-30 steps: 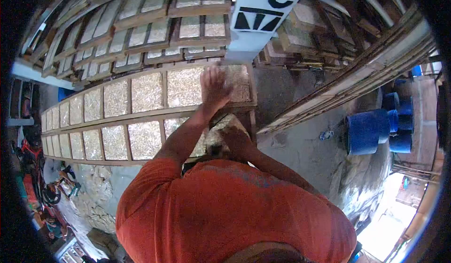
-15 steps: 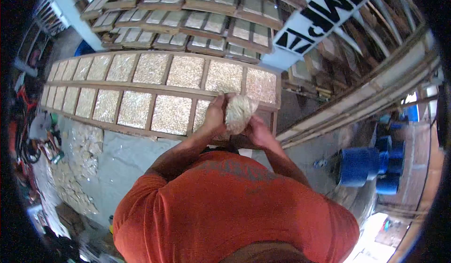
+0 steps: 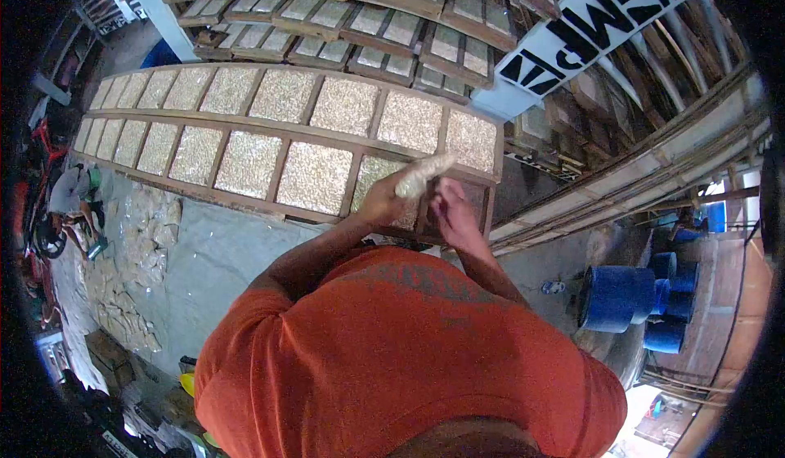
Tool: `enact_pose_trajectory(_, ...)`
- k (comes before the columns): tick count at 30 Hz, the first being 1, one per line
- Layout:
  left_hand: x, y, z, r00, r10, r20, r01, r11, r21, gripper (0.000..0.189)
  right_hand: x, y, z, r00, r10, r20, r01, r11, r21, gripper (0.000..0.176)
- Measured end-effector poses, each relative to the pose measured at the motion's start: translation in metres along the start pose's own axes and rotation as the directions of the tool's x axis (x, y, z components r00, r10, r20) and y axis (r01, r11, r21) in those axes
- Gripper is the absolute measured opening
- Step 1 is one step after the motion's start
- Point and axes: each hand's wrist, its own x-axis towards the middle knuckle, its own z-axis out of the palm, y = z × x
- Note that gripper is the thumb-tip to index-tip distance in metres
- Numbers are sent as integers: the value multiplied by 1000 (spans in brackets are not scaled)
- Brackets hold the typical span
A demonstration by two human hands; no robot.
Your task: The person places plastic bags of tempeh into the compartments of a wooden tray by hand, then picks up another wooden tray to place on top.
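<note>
My left hand (image 3: 383, 202) is closed around the lower left part of a clear plastic bag of pale beans (image 3: 419, 177), which is tilted so that I see it nearly edge-on. Just right of the bag, my right hand (image 3: 455, 211) has its fingers curled together, somewhat blurred; what they hold, if anything, is hidden. Both hands are over the near right end of a long wooden tray frame (image 3: 282, 135). Flat bags of beans (image 3: 316, 177) fill its compartments in two rows. Below my right hand, the corner compartment (image 3: 474, 204) shows a dark bottom.
Racks of wooden trays with more flat bags (image 3: 384, 24) stand behind the frame. A lettered white board (image 3: 597, 29) is at the upper right. Blue barrels (image 3: 615, 298) stand at right. Crumpled bags (image 3: 127, 298) lie on the floor sheet at left, near another person (image 3: 74, 192).
The bag has turned from facing me broadly to nearly edge-on. My right hand has shifted slightly off its edge. The view has shifted a little, moving the frame up and right.
</note>
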Motion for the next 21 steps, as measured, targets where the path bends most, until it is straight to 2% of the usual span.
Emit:
enact_pose_trajectory(1,5,34,-4,998,20,-59,-31,982,-188,70,-2,1,-3,987,-136,-79,139,990,25,37)
enact_pose_trajectory(2,7,39,-1,958,-273,-88,196,847,-494,69,-6,-1,0,986,-144,-85,147,989,29,37)
enact_pose_trajectory(3,7,44,1,841,-541,-16,353,570,-742,70,-15,-7,8,999,47,28,-52,960,276,44)
enact_pose_trajectory(4,7,54,2,800,-560,214,391,216,-895,76,-25,-14,18,964,195,182,-261,836,483,52)
enact_pose_trajectory(5,8,62,-6,803,-552,226,403,222,-888,76,-31,-23,30,968,180,175,-244,836,492,52)
enact_pose_trajectory(6,8,66,-20,841,-462,283,338,40,-940,79,-33,-33,45,988,137,71,-152,945,288,53)
enact_pose_trajectory(7,5,56,-30,867,-388,312,325,-34,-945,79,-39,-45,62,997,77,-27,-75,995,63,54)
enact_pose_trajectory(8,3,45,-39,888,-310,340,321,-110,-941,80,-46,-62,82,986,-97,-135,70,979,-193,57)
enact_pose_trajectory(9,1,35,-48,902,-231,364,327,-184,-927,80,-48,-71,86,984,-104,-144,78,981,-175,57)
enact_pose_trajectory(10,8,26,-57,871,-333,360,419,123,-900,77,-46,-81,87,975,-119,-188,61,955,-290,57)
enact_pose_trajectory(11,13,17,-61,847,-427,316,491,401,-774,75,-47,-87,85,977,-112,-181,48,943,-329,54)
enact_pose_trajectory(12,29,30,-73,789,-543,289,613,656,-440,74,-48,-93,82,979,-105,-174,35,930,-367,50)
enact_pose_trajectory(13,38,41,-75,780,-554,290,623,650,-435,74,-33,-87,63,980,-94,-176,26,933,-358,50)
enact_pose_trajectory(14,48,51,-71,707,-671,224,700,618,-358,76,-5,-69,33,982,188,-5,-188,978,-89,47)
enact_pose_trajectory(15,54,55,-68,622,-769,149,772,570,-281,79,18,-42,7,890,393,230,-430,892,142,44)
enact_pose_trajectory(16,55,16,-71,676,-724,136,724,619,-305,79,37,-17,-8,941,315,121,-330,935,129,43)
enact_pose_trajectory(17,59,7,-75,683,-718,134,719,629,-295,79,46,-13,-12,945,302,125,-317,939,133,43)
enact_pose_trajectory(19,54,-7,-82,714,-696,77,693,685,-226,80,57,1,-17,972,233,32,-235,961,148,46)
enact_pose_trajectory(20,46,-19,-85,700,-714,6,699,684,-207,78,63,11,-27,968,250,26,-251,953,171,46)
enact_pose_trajectory(21,39,-22,-89,683,-730,22,720,667,-190,78,80,18,-45,992,88,-91,-123,843,-524,44)
